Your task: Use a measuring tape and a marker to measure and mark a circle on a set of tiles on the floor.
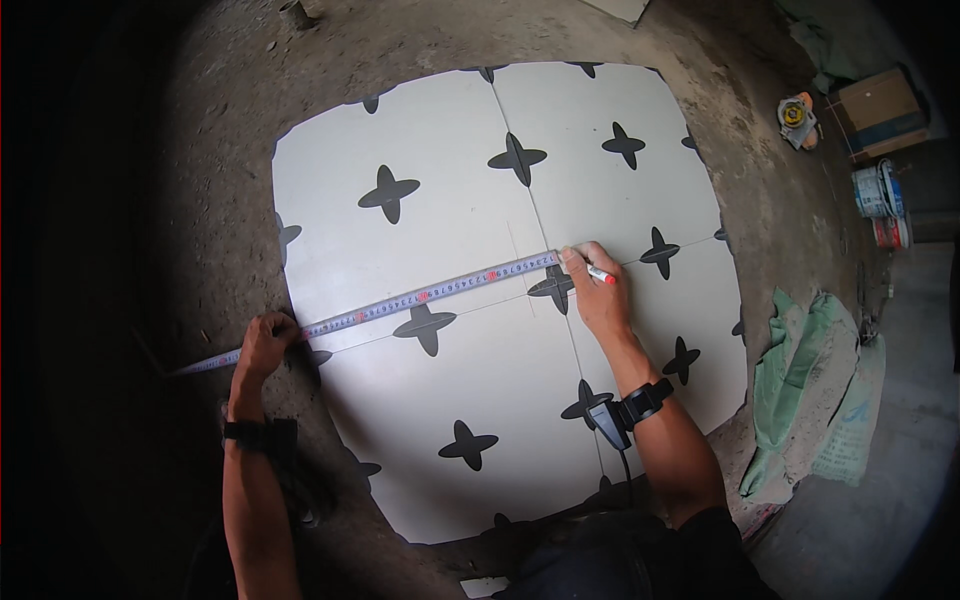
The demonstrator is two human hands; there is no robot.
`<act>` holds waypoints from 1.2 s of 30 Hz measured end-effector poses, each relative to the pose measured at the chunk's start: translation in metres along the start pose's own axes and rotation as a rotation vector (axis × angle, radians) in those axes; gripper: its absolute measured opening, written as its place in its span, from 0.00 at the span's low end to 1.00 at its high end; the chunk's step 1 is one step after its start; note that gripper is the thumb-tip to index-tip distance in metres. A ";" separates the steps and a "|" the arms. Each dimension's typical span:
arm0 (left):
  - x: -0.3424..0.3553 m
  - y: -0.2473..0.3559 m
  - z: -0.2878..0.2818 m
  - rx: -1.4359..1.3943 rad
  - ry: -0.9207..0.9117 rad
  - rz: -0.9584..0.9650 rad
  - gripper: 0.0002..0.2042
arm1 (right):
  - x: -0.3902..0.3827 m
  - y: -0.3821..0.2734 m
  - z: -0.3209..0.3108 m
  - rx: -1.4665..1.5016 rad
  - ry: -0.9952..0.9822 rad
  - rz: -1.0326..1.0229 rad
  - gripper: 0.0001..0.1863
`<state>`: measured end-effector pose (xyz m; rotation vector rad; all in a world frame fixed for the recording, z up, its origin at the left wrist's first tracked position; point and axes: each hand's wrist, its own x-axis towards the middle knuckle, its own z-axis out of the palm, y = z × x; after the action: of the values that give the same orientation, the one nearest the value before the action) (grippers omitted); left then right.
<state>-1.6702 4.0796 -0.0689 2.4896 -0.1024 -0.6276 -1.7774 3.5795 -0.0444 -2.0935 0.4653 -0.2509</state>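
A steel tape measure stretches across a white tile sheet marked with dark four-pointed shapes. At the sheet's left edge, my left hand is closed with the tape blade pinched in its fingers. The blade runs on past that hand over the floor to the left. Near the middle seam, my right hand is closed around a white marker with a red end. Its thumb and fingers also touch the tape's right end. The marker's tip is hidden by the hand.
Green sacks lie on the floor to the right of the sheet. Farther back on the right are an orange-and-yellow tool, a cardboard box and a white-and-blue bucket. A small round container stands at the far left.
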 end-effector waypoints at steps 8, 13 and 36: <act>-0.019 0.010 0.004 -0.035 -0.060 -0.111 0.05 | -0.012 0.004 -0.008 -0.045 -0.031 -0.002 0.18; -0.030 0.005 0.012 0.004 -0.004 -0.017 0.04 | -0.020 0.005 -0.014 -0.048 -0.058 0.032 0.16; -0.035 0.001 0.015 0.029 0.007 0.012 0.05 | -0.019 -0.005 -0.015 -0.083 -0.071 0.059 0.16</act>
<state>-1.7078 4.0786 -0.0652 2.5176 -0.1239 -0.6161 -1.7993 3.5783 -0.0318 -2.1581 0.5017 -0.1241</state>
